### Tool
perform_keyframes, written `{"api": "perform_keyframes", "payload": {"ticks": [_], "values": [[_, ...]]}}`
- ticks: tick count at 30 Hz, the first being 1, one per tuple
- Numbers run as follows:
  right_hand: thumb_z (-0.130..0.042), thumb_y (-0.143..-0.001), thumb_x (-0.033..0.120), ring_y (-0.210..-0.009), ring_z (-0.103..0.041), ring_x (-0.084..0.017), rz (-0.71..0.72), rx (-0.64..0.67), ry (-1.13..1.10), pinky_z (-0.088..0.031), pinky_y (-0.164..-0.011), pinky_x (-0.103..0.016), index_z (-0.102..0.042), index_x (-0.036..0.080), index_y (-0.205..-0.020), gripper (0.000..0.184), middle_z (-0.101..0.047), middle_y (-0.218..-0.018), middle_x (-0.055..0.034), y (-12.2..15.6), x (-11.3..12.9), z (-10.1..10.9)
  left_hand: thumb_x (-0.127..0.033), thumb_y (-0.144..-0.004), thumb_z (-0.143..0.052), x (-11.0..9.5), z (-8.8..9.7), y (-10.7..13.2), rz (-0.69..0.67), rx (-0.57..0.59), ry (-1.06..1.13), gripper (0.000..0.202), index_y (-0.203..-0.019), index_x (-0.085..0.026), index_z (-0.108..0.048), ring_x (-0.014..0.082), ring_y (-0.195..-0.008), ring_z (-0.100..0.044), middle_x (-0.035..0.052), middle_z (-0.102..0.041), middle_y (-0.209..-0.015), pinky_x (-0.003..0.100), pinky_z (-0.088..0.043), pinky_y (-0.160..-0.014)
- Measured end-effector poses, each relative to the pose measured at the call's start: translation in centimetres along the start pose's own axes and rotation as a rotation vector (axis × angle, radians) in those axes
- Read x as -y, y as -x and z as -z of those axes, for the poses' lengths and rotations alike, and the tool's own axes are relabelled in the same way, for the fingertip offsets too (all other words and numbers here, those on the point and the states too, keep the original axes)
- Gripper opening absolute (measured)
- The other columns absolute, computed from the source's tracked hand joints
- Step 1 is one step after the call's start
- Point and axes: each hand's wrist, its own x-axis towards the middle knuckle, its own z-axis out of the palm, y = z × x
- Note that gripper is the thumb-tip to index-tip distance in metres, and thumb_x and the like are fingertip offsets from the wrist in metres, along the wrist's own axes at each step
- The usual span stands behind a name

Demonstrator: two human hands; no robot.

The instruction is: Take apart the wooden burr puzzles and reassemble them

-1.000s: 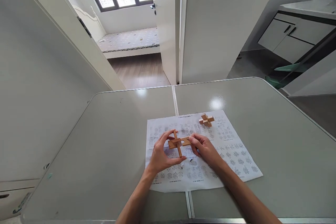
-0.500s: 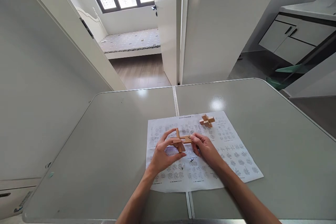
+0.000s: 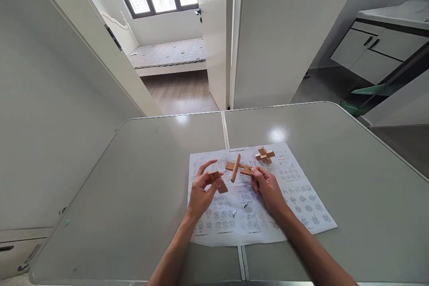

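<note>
Over the printed sheet, my left hand pinches a wooden puzzle piece between thumb and fingers, its index finger raised. My right hand grips one end of a flat, notched wooden puzzle piece. A wooden stick sits crosswise on that notched piece, making a cross shape. A visible gap separates the pieces in my two hands. Beyond my right hand, an assembled wooden burr puzzle rests on the sheet's upper right part.
The sheet, covered in small line diagrams, lies on a grey-green table with a metal seam down its middle. Two tiny scraps lie on the paper. Past the far edge stand an open door and a bed.
The wooden pieces that were together between my hands have come apart. My left hand has shifted left with one piece, while my right hand keeps the notched piece with the crosswise stick.
</note>
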Motion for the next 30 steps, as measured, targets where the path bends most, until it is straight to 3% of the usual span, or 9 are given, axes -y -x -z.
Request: {"api": "perform_keyframes", "payload": {"ticks": [3,5,8,14,21,26,30], "values": [[-0.056,-0.099,0.057,-0.047,-0.036,-0.013,-0.001,0.018,-0.003,-0.031,-0.047,-0.027,-0.047,0.025,-0.072,0.043,-0.045,-0.052,0.0064,0.0,-0.2,0.0,-0.046,-0.101,-0.06,0.8,0.2,-0.3,0.058,-0.085,-0.143,0.03,-0.109,-0.023,-0.076,0.0195,-0.088,-0.073,0.0072,-0.073,-0.106,0.031,-0.063,-0.072],[-0.056,-0.1,0.056,-0.047,-0.037,-0.013,0.008,0.028,-0.001,-0.031,-0.047,-0.027,-0.046,0.025,-0.072,0.043,-0.045,-0.053,0.0065,0.0,-0.3,0.0,-0.048,-0.1,-0.061,1.4,0.4,-0.3,0.088,-0.11,-0.211,0.034,-0.121,-0.024,-0.072,0.0178,-0.078,-0.07,0.0044,-0.073,-0.096,0.03,-0.061,-0.067],[-0.056,-0.1,0.055,-0.048,-0.036,-0.014,0.016,0.041,0.005,-0.03,-0.048,-0.028,-0.046,0.025,-0.071,0.043,-0.045,-0.052,0.0064,0.1,-0.2,0.1,-0.049,-0.099,-0.063,1.9,0.6,-0.3,0.089,-0.156,-0.328,0.045,-0.138,-0.026,-0.063,0.0176,-0.073,-0.067,0.0032,-0.073,-0.094,0.031,-0.057,-0.067],[-0.055,-0.101,0.053,-0.048,-0.037,-0.014,0.01,0.084,-0.001,-0.032,-0.05,-0.027,-0.047,0.025,-0.07,0.042,-0.045,-0.05,0.0063,0.2,-0.1,0.1,-0.044,-0.098,-0.067,2.6,1.1,-0.5,-0.026,-0.237,-0.602,0.038,-0.13,-0.025,-0.068,0.0299,-0.102,-0.066,0.0065,-0.077,-0.096,0.047,-0.048,-0.098],[-0.057,-0.099,0.052,-0.046,-0.035,-0.013,-0.012,0.128,-0.041,-0.031,-0.05,-0.026,-0.048,0.024,-0.07,0.042,-0.045,-0.048,0.0068,0.3,0.0,0.0,-0.043,-0.1,-0.063,2.8,1.2,-0.5,-0.065,-0.208,-0.758,0.03,-0.123,-0.026,-0.07,0.0307,-0.098,-0.063,0.0069,-0.074,-0.097,0.048,-0.044,-0.095],[-0.057,-0.1,0.05,-0.045,-0.035,-0.012,-0.031,0.19,-0.081,-0.031,-0.051,-0.026,-0.049,0.024,-0.07,0.041,-0.045,-0.047,0.0072,0.5,0.2,-0.1,-0.055,-0.1,-0.058,1.1,1.1,-0.3,-0.079,-0.23,-0.516,0.047,-0.135,-0.024,-0.059,0.0275,-0.104,-0.063,0.0098,-0.067,-0.113,0.044,-0.049,-0.095],[-0.058,-0.1,0.049,-0.043,-0.036,-0.011,-0.043,0.283,-0.082,-0.031,-0.05,-0.027,-0.049,0.023,-0.069,0.041,-0.046,-0.046,0.0072,0.7,0.1,-0.1,-0.077,-0.079,-0.07,0.0,1.1,0.0,-0.177,0.065,-0.23,0.088,-0.148,-0.027,-0.047,0.0337,-0.132,-0.055,0.0144,-0.055,-0.147,0.047,-0.047,-0.106]]}}
